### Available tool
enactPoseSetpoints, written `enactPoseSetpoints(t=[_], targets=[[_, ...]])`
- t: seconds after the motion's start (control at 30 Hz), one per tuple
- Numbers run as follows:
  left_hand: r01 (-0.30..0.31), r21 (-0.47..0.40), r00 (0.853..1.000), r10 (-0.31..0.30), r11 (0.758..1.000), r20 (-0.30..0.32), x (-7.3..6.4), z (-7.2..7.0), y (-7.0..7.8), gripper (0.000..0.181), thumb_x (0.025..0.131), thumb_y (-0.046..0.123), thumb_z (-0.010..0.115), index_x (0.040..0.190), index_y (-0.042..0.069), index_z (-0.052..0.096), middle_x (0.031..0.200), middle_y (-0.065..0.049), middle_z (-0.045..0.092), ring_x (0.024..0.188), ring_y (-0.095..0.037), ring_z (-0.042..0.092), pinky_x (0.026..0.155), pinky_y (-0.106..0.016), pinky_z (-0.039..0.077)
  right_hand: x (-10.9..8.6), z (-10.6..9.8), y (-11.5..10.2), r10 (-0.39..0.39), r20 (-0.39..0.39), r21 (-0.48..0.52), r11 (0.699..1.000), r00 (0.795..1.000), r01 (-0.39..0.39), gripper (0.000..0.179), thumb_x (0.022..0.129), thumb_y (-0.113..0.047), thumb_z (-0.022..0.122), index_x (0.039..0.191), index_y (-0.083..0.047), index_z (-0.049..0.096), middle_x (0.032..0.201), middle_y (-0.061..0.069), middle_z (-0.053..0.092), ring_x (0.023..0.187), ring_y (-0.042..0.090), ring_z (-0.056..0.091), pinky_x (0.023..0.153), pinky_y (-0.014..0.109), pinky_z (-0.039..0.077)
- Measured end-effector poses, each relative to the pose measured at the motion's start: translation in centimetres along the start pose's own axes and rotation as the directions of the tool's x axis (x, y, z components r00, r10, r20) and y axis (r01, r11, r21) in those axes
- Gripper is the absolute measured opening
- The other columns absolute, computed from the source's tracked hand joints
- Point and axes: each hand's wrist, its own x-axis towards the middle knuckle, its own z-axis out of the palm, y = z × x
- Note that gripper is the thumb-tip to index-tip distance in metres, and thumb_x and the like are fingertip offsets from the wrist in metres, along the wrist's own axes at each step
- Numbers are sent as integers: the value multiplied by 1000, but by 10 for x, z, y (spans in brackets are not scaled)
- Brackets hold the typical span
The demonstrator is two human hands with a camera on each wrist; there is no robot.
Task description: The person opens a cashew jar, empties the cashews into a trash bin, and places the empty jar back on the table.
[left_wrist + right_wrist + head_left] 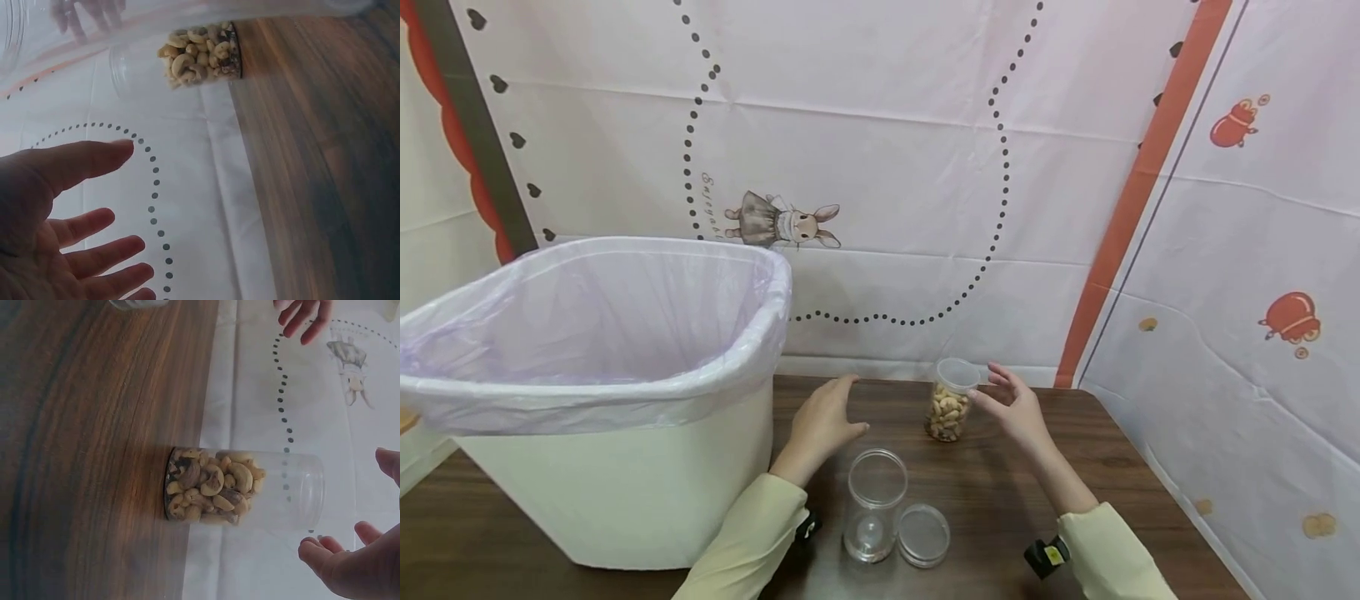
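Observation:
A clear plastic jar stands upright near the table's back edge, about half filled with cashews and some darker pieces at the bottom. My right hand is at the right of its pale top, thumb and fingers spread apart. My left hand hovers over the table to the left of that jar, thumb and fingers apart with nothing between them. Closer to me, an empty clear jar stands uncovered, and a round clear lid lies flat against its right side.
A large white bin with a translucent bag folded over its rim stands on the left, close beside my left forearm. The dark wooden table meets a printed cloth backdrop behind and another on the right.

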Motion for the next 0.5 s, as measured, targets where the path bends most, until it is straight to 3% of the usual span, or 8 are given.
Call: enactPoseSetpoints(t=[0.5], targets=[[-94, -62, 982, 103, 994, 159, 36, 2, 5, 79, 64, 30, 80, 133, 18, 43, 132, -7, 49, 115, -29, 49, 90, -46, 41, 24, 13, 6, 53, 10, -116, 992, 999, -52, 78, 81, -21, 66, 142, -2, 22, 139, 28, 28, 124, 40, 36, 97, 49, 35]])
